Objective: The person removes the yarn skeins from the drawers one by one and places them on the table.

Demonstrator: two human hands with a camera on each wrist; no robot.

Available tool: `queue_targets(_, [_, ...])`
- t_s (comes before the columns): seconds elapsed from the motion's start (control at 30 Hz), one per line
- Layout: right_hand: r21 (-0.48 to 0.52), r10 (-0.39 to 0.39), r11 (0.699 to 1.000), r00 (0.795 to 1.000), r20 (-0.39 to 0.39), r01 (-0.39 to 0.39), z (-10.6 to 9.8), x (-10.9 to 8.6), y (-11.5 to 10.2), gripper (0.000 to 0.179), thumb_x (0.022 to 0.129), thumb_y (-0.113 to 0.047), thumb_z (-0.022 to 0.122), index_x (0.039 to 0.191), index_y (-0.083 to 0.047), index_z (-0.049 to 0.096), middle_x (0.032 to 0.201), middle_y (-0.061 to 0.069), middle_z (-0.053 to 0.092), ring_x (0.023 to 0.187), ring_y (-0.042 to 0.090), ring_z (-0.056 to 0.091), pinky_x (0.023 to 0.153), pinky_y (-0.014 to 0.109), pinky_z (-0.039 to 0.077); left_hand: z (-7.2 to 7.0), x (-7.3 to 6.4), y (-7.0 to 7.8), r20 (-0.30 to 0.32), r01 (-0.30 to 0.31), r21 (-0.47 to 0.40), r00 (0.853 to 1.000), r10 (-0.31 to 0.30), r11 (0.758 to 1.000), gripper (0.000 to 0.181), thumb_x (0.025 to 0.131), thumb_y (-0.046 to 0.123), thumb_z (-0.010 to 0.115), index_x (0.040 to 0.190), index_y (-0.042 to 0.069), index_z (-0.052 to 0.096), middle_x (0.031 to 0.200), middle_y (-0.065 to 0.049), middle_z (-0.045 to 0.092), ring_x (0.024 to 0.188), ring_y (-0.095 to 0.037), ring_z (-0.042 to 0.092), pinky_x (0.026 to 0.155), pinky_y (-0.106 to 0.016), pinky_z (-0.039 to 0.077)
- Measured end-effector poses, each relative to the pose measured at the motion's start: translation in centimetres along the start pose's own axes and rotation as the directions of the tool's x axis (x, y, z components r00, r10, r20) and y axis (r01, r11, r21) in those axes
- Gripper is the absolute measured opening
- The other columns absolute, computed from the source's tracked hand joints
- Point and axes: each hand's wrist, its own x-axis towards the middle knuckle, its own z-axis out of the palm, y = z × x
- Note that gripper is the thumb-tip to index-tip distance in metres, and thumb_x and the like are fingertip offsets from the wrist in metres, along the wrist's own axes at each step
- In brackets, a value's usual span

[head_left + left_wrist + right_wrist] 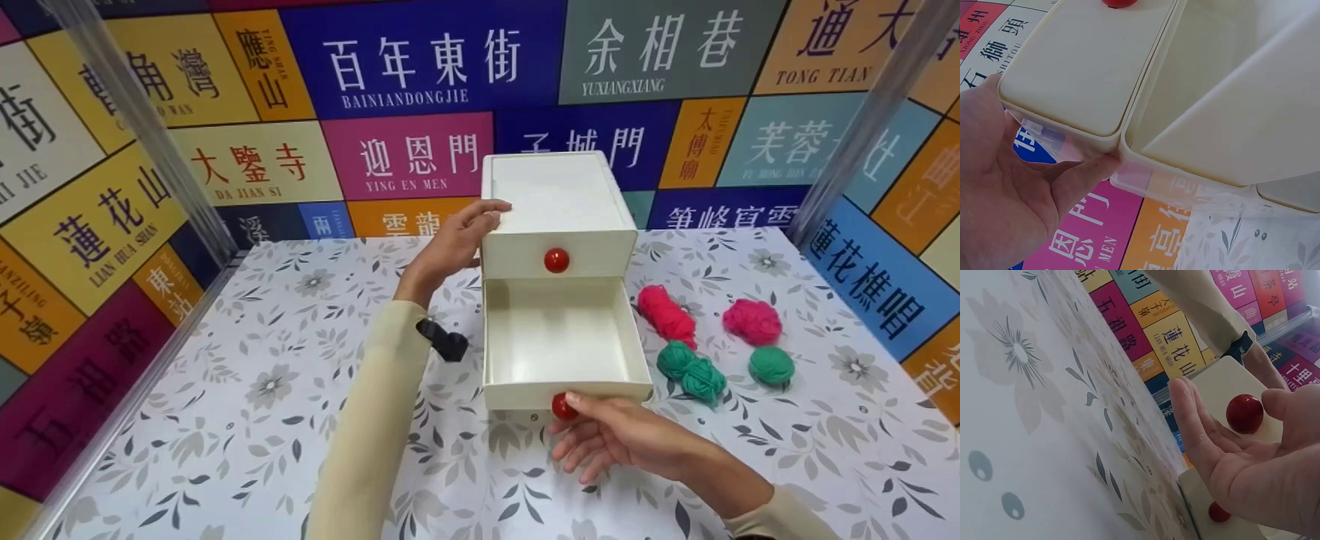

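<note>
A white drawer cabinet (559, 187) stands upright, its upper drawer with a red knob (556, 260) pushed in. The drawer beneath it (566, 397) is pulled out, its bare inside floor showing. My left hand (457, 240) rests on the cabinet's upper left edge, fingers on top; in the left wrist view the straight thumb (1092, 171) touches the side wall. My right hand (630, 439) is at the pulled-out drawer's red knob (1244, 413). Its thumb lies against or very near that knob, and the other fingers (1190, 416) extend loosely below it.
Right of the cabinet lie a red yarn skein (667, 315), a pink yarn bundle (752, 321), a green yarn bundle (690, 371) and a green yarn ball (771, 365). Another red knob (1219, 512) shows lower on the cabinet. Sign-printed panels (420, 52) surround the flowered tabletop (270, 386).
</note>
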Motion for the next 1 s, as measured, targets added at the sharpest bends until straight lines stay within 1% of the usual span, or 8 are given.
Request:
queue_targets(0.13, [0.028, -0.013, 1.000, 1.000, -0.006, 0.014, -0.1, 0.1, -0.1, 0.052, 0.107, -0.043, 0.041, 0.122, 0.004, 0.060, 0.100, 0.007, 0.075, 0.083, 0.015, 0.073, 0.075, 0.029, 0.062, 0.1, 0.0, 0.0, 0.002, -0.006, 0.011, 1.000, 0.006, 1.000, 0.036, 0.108, 0.031, 0.042, 0.140, 0.022, 0.054, 0.139, -0.012, 0.056, 0.116, -0.027, 0.061, 0.100, -0.050, 0.055])
queue_targets(0.33, [0.010, -0.026, 1.000, 1.000, -0.014, 0.026, -0.4, 0.3, -0.3, 0.049, 0.107, -0.042, 0.041, 0.119, 0.001, 0.062, 0.096, 0.005, 0.076, 0.081, 0.014, 0.073, 0.073, 0.027, 0.062, 0.0, 0.1, 0.0, 0.003, -0.008, 0.011, 1.000, 0.008, 1.000, 0.036, 0.108, 0.031, 0.042, 0.140, 0.022, 0.054, 0.140, -0.011, 0.056, 0.117, -0.028, 0.061, 0.101, -0.051, 0.054])
queue_targets(0.53, [0.006, -0.025, 1.000, 0.999, -0.027, 0.026, -0.4, 0.5, -0.5, 0.048, 0.107, -0.041, 0.042, 0.116, 0.001, 0.062, 0.094, 0.005, 0.075, 0.078, 0.013, 0.072, 0.071, 0.025, 0.061, -0.1, 0.1, -0.1, 0.005, -0.008, -0.002, 1.000, 0.008, 1.000, 0.035, 0.108, 0.030, 0.041, 0.140, 0.021, 0.054, 0.138, -0.012, 0.057, 0.115, -0.027, 0.061, 0.100, -0.051, 0.055])
queue_targets(0.63, [0.001, -0.034, 0.999, 0.999, -0.039, 0.034, -0.3, 0.6, -0.6, 0.048, 0.107, -0.040, 0.042, 0.116, 0.003, 0.061, 0.093, 0.005, 0.075, 0.077, 0.012, 0.072, 0.071, 0.025, 0.061, 0.0, 0.1, 0.0, -0.001, -0.005, -0.003, 1.000, 0.005, 1.000, 0.035, 0.108, 0.029, 0.042, 0.140, 0.021, 0.054, 0.136, -0.013, 0.057, 0.113, -0.027, 0.061, 0.100, -0.050, 0.055])
queue_targets(0.8, [0.005, -0.040, 0.999, 0.997, -0.070, 0.040, -0.2, 0.9, -0.8, 0.048, 0.107, -0.040, 0.044, 0.115, 0.004, 0.061, 0.091, 0.004, 0.075, 0.076, 0.012, 0.072, 0.070, 0.025, 0.062, 0.1, 0.1, -0.1, -0.005, -0.003, 0.007, 1.000, 0.004, 1.000, 0.036, 0.107, 0.030, 0.043, 0.140, 0.021, 0.054, 0.134, -0.013, 0.058, 0.112, -0.026, 0.062, 0.100, -0.049, 0.055])
queue_targets(1.0, [0.004, -0.071, 0.997, 0.994, -0.088, 0.072, -0.5, 1.4, -1.1, 0.047, 0.107, -0.039, 0.044, 0.112, 0.004, 0.062, 0.090, 0.004, 0.075, 0.077, 0.012, 0.072, 0.070, 0.024, 0.061, 0.0, 0.1, 0.0, -0.009, -0.005, 0.018, 1.000, 0.006, 1.000, 0.036, 0.107, 0.030, 0.043, 0.140, 0.021, 0.054, 0.135, -0.013, 0.058, 0.113, -0.026, 0.062, 0.099, -0.049, 0.056])
